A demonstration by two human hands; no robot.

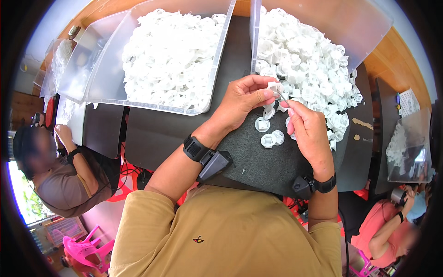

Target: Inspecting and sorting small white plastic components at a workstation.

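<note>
Pinched between the fingertips of my left hand (241, 102) is a small white plastic part (275, 87). My right hand (308, 131) grips a thin dark pointed tool (282, 96), its tip at the part. What kind of tool it is, I cannot make out, since my fingers cover most of it. Below my hands, a few loose white round parts, among them a disc with a square middle (262, 124), lie on a dark textured mat (244, 161). Just beyond my right hand spreads a big heap of similar white parts (304, 64).
A clear plastic bin (203, 110) full of white parts stands far left on the dark table (157, 143). Another clear bin (332, 23) lies behind the heap. A co-worker (69, 180) sits at left, another person (385, 231) at right. A pink chair (83, 249) stands lower left.
</note>
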